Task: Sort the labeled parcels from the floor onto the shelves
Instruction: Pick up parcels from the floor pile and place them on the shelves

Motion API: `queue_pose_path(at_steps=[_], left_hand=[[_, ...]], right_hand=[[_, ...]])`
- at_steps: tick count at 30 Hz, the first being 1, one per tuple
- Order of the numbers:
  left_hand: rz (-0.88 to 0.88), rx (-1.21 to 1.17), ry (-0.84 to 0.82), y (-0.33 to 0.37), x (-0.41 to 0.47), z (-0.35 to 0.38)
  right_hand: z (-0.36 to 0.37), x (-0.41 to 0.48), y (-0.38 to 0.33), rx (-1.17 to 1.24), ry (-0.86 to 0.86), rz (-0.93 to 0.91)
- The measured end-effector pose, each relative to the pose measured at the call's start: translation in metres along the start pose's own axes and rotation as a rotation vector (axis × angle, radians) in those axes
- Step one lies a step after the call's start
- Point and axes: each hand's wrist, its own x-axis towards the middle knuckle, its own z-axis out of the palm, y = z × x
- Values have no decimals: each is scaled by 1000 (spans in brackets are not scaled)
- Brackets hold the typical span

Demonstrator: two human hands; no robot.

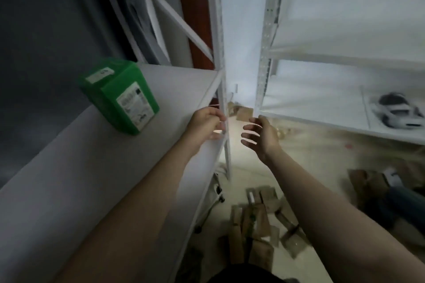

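2 white shelves (69, 179), parcels (259, 216) on floor (253, 167)

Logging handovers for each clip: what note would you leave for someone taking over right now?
Left hand: fingers curled at a corner post of the left shelf; grip unclear in blur.
Right hand: open, empty.
Done: green parcel sits on the left shelf; a white car box on the right shelf.
Left: brown parcels scattered on the floor.
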Motion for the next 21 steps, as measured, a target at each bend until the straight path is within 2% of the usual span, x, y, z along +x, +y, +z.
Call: queue_pose_path(at_steps=[4,8,12,21], left_hand=[[-161,34,-140,-42,23,76],[-388,59,-220,-115,36,147],[-635,68,-215,-194,43,212],[-1014,199,-160,-394,89,361]], right_hand=[[-116,6,23,43,221,116],[-216,12,69,32,364,283],[-297,14,119,-17,496,443],[-488,69,251,35,689,744]])
